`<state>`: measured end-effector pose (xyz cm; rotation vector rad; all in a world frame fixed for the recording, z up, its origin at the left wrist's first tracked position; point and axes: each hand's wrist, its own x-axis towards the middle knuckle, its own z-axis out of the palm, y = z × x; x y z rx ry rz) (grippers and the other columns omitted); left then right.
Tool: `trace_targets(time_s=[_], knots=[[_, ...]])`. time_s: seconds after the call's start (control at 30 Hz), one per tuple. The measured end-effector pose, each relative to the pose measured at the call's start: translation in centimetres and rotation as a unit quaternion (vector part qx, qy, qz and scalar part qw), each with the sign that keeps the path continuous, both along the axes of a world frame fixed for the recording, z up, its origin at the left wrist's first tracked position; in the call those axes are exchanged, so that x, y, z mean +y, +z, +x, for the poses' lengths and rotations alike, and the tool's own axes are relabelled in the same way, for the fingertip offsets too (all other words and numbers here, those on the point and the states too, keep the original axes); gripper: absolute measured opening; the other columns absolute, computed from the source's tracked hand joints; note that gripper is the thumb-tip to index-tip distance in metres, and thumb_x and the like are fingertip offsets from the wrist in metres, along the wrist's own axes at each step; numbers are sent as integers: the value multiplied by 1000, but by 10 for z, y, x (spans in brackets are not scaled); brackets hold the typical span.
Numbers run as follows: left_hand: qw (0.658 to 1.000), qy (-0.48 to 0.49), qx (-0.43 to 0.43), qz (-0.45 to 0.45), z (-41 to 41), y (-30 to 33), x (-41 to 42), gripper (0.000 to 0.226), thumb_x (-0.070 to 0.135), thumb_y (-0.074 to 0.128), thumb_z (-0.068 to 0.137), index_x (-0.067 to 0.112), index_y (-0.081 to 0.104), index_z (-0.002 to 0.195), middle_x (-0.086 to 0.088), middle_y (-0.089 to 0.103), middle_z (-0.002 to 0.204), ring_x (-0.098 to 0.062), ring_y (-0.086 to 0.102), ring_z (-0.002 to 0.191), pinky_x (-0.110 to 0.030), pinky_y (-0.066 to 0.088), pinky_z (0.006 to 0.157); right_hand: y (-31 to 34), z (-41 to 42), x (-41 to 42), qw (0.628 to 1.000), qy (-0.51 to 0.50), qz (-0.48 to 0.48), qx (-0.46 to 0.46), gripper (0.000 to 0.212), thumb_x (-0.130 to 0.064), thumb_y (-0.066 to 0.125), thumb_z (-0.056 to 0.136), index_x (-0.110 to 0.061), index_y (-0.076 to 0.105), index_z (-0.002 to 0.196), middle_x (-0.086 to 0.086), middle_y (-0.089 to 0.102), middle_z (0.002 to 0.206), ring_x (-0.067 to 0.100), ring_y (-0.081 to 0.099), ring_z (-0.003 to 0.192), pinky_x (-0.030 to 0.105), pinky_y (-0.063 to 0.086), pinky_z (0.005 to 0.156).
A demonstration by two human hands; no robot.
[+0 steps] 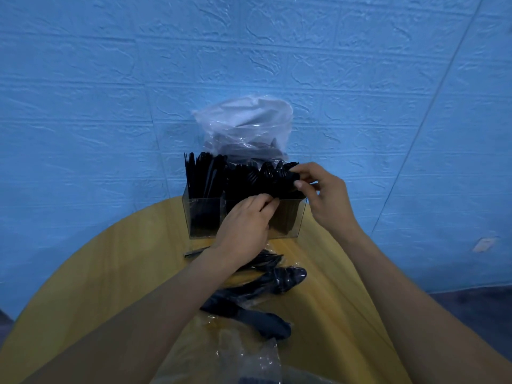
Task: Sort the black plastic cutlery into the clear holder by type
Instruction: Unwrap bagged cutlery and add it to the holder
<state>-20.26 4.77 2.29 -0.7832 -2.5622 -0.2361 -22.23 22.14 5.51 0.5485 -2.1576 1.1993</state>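
Observation:
A clear holder (203, 217) stands at the far edge of the round wooden table, packed with upright black cutlery (210, 176); knives fill its left compartment, forks and spoons the middle and right. My left hand (243, 225) rests against the holder's front rim, fingers curled at the cutlery handles. My right hand (321, 195) pinches the spoon heads (279, 170) at the holder's right end. Whether either hand grips a single piece is unclear. More black cutlery in clear wrap (266, 284) lies on the table between my forearms.
A clear plastic bag (243, 128) holding more black cutlery stands behind the holder against the blue wall. One loose black piece (194, 252) lies left of my left wrist. Crumpled clear plastic (249, 356) sits at the near table edge.

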Motion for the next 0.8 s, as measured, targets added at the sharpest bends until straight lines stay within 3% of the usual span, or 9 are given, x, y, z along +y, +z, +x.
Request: trace_targets(time_s=[0.07,0.2,0.3,0.4,0.5,0.6,0.7,0.8], knots=[[1000,0,0,-9,1,1,-1,52,11,49,92,12,36,143,-4,41,141,-20,42,126,-30,24,112,-15,-6,-1,996,-52,53,42,22,-4,59,85,-10,68,104,-1,61,92,1,49,77,14,39,70],[1000,-5,-16,-18,4,3,-5,54,15,45,95,17,28,147,1,31,151,-14,30,137,-28,12,115,-23,-5,-2,956,-174,188,141,26,-11,55,87,-11,71,107,13,59,99,24,51,76,28,39,56],[999,-6,-41,-2,12,4,-8,55,18,45,96,19,26,148,3,26,153,-12,25,139,-27,13,115,-20,3,-5,931,-209,258,152,30,-7,55,84,-7,68,112,17,60,99,32,54,74,33,45,50],[997,2,-70,31,28,4,-15,50,22,45,96,21,33,145,5,34,148,-12,34,133,-29,26,111,-21,26,-12,950,-196,229,83,38,-3,57,85,-5,61,123,15,57,104,30,55,83,31,45,60],[992,7,-104,68,51,0,-25,42,23,46,96,20,43,138,6,45,134,-12,47,117,-30,43,97,-28,59,-22,975,-112,180,-63,24,-12,57,92,-8,65,115,4,56,99,21,55,88,29,43,73],[985,9,-138,100,78,-8,-36,34,23,50,95,19,54,129,6,50,125,-11,52,107,-29,47,89,-37,93,-32,963,-21,216,-163,16,-20,59,92,-9,70,94,1,58,86,17,54,82,25,37,68],[980,22,-161,113,100,-18,-46,31,24,52,94,20,57,124,8,51,122,-10,52,108,-29,46,90,-42,119,-40,941,34,242,-234,21,-28,64,89,-8,70,90,0,58,84,14,52,78,19,35,61],[978,36,-175,110,118,-23,-55,29,24,53,94,21,58,123,9,51,122,-9,51,109,-25,44,92,-50,133,-45,911,40,294,-288,29,-36,70,83,-8,68,90,3,61,88,17,54,82,23,37,66]])
